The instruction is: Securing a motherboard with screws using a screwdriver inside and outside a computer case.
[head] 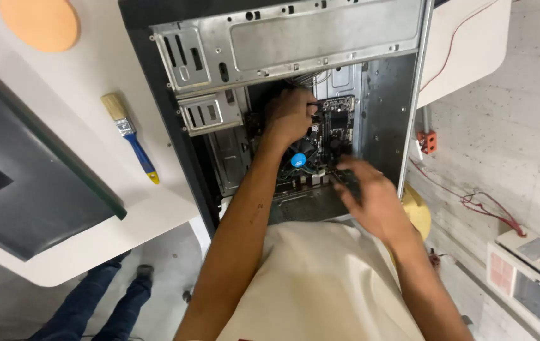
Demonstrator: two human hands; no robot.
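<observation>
A white worktop point(112, 69) fills the upper left of the view, and an open desktop computer case point(282, 44) lies on it with its side panel off, so the metal drive cage and the inside are in plain sight. To the left of the case rests a dark grey panel point(36, 183), tilted across the worktop's edge. Inside the case, toward its right half, the motherboard point(336, 123) sits flat against the far wall, with a round cooler fan point(299, 159) marked by a blue centre just below the middle.

The left hand point(290, 115) reaches deep into the case and rests on the motherboard just above the fan, its fingers curled down onto the board's upper edge near a bundle of cables; whether it pinches anything cannot be told, because the knuckles hide the fingertips. The right hand point(371, 196) hovers at the lower right corner of the board, near the case's rim, fingers loosely spread and holding nothing, blurred.

An orange round pad point(39, 22) lies at the worktop's far left corner. Between the dark panel and the case lies a paintbrush point(129, 136) with a blue handle, yellow tip and pale bristles, well apart from both hands. Red wires point(472, 202) trail over the tiled floor at right.
</observation>
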